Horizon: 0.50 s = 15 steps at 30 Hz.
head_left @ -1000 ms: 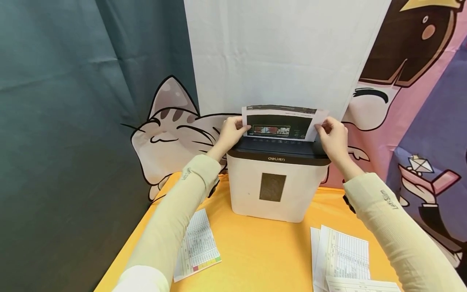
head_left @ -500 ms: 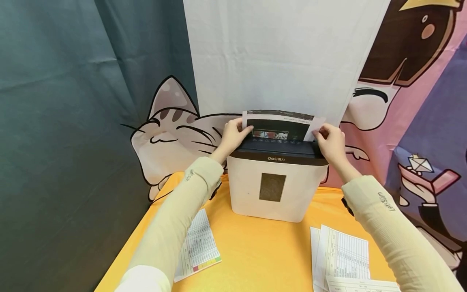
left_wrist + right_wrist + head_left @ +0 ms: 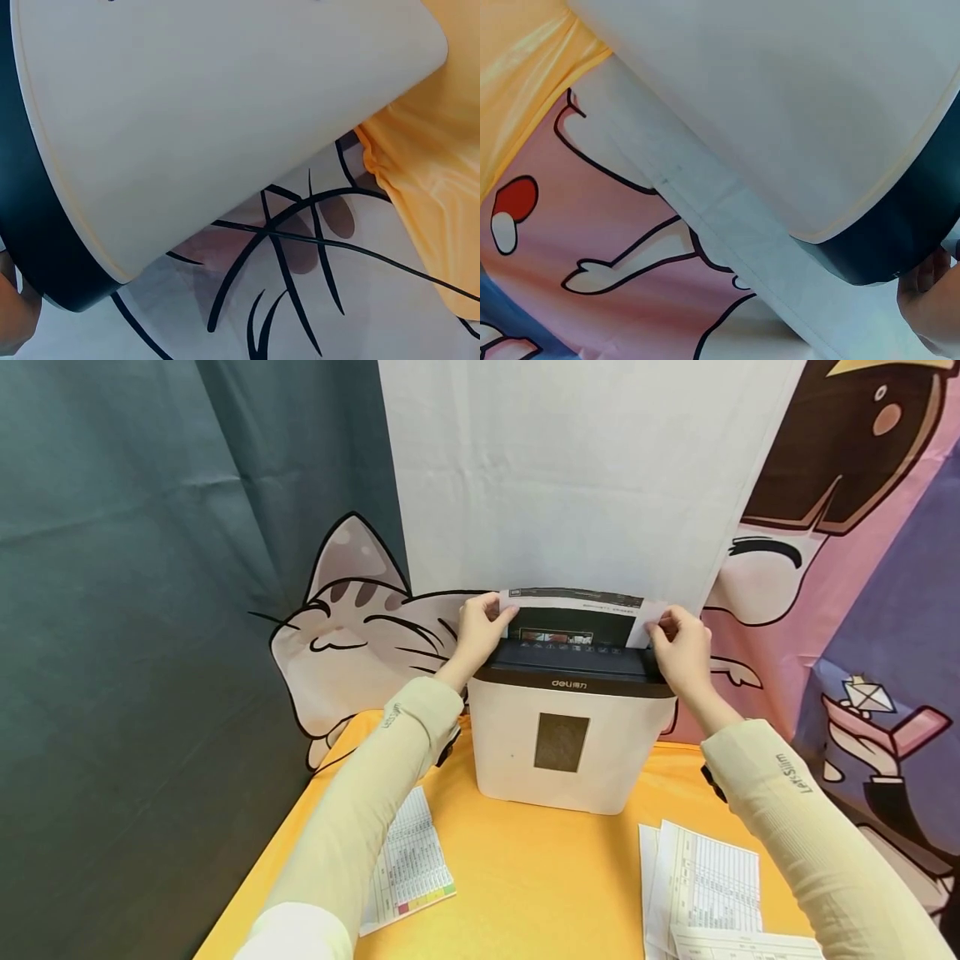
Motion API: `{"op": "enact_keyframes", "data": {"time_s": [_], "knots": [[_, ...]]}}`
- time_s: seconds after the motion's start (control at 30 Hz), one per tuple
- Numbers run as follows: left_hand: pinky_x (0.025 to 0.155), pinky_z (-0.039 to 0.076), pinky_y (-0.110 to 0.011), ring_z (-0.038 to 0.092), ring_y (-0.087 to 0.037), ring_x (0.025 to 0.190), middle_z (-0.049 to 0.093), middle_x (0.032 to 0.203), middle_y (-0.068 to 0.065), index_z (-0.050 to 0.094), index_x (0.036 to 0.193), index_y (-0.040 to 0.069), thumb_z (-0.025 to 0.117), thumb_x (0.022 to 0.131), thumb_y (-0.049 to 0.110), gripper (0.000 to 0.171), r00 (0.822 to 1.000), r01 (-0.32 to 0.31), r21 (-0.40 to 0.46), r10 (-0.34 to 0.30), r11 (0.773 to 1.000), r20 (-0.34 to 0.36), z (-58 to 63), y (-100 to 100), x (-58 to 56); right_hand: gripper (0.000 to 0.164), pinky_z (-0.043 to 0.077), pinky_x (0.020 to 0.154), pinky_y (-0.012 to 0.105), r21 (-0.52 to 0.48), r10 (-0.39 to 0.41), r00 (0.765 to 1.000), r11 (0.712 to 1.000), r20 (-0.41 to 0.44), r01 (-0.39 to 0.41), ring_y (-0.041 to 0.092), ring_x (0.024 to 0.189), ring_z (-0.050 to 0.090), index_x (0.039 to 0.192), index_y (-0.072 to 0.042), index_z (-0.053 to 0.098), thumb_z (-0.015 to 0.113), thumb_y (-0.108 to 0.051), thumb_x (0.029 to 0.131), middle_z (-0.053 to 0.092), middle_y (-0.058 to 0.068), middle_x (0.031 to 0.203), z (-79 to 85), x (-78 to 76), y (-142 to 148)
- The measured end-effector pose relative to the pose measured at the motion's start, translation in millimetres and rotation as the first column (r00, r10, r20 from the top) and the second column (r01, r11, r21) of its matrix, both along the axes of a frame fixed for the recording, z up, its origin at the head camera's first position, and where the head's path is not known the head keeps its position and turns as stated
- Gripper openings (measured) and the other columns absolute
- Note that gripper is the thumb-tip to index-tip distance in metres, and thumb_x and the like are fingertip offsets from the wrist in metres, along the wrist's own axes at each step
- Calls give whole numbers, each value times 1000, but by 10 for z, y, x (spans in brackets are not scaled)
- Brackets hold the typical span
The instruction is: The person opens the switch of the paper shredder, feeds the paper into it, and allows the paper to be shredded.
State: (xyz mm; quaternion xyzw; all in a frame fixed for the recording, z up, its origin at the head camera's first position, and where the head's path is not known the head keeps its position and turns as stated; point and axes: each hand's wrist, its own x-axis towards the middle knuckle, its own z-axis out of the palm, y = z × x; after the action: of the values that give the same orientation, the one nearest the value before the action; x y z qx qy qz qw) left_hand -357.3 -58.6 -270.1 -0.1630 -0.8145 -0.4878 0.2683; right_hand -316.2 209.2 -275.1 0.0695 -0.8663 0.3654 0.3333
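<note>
A printed sheet of paper (image 3: 573, 622) with a dark picture on it stands upright in the top slot of a white paper shredder (image 3: 502, 743) with a dark lid. Its lower part is hidden inside the slot. My left hand (image 3: 478, 631) pinches the sheet's left edge between thumb and fingers, just above the lid. At the opposite edge, my right hand (image 3: 684, 647) pinches the paper the same way. Each wrist view catches only a bit of its hand, the left hand (image 3: 15, 315) and the right hand (image 3: 934, 304), beside the dark lid.
Printed papers (image 3: 416, 860) lie on the yellow tablecloth (image 3: 540, 885) at the left, partly under my left sleeve. More printed papers (image 3: 712, 881) overlap at the right front. A cartoon-printed curtain (image 3: 585, 468) hangs behind the shredder. A black cable (image 3: 360, 251) runs past its left side.
The sheet has sunk a little further into the shredder slot, and less of its dark picture shows. Both hands still pinch its edges, having shifted only slightly.
</note>
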Motion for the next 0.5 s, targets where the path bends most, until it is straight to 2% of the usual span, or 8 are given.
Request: {"op": "enact_keyframes", "data": {"time_s": [0.2,0.4,0.5], "knots": [[69,48,-24,64,-25,76,68,81,-16,63,78,0,66,89,15,18,1000,-2,-8,2,1000,22,-20,-21,-17,14,35,66,21,17,7,1000,1000,-3,-7,22,73,51,87,8,59,56,-5,92,65,26,87,3,-2,-7],[62,38,-18,54,-18,66,60,71,-12,57,72,1,67,88,14,23,1000,-11,-29,11,1000,29,-44,-20,-28,15,36,66,27,47,23,1000,999,21,-24,26,71,51,85,8,60,57,-5,91,64,27,82,-39,2,21],[62,39,-16,55,-17,67,65,76,-13,65,82,-1,67,87,12,14,999,3,-17,-2,1000,42,-51,-7,-22,14,36,67,28,56,33,999,998,37,-35,27,71,51,85,8,61,58,-5,91,63,26,81,-67,7,32]]}}
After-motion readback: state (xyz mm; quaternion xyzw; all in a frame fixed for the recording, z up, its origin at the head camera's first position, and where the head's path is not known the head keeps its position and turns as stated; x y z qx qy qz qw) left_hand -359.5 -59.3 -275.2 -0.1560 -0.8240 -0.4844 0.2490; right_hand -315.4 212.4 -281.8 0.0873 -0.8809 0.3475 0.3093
